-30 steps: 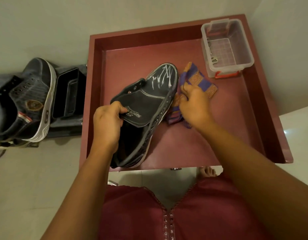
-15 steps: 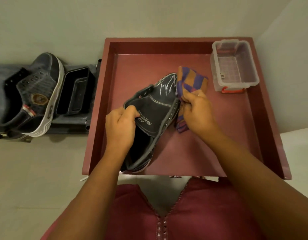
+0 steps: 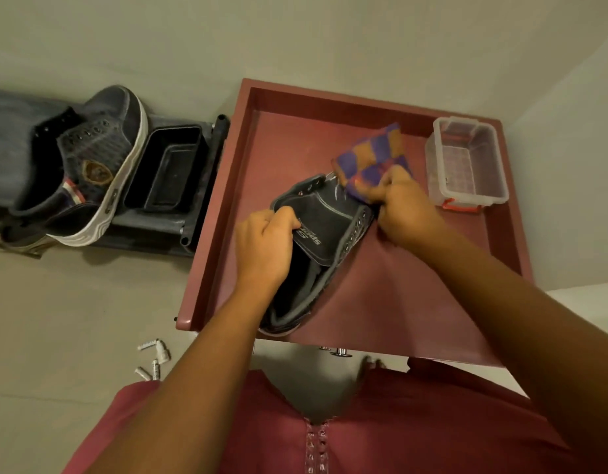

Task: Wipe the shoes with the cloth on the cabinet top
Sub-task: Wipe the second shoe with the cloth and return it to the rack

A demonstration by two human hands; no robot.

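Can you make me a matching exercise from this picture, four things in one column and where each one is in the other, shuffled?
Things:
1. checked cloth
2. black shoe
3. clear plastic box
4. high-top sneaker

Places:
A. far right corner of the red cabinet top
B. on the dark rack to the left
C. gripped by the right hand
D. held at the tongue by the left hand

Pairs: 1-C, 2-D, 3-A, 4-B
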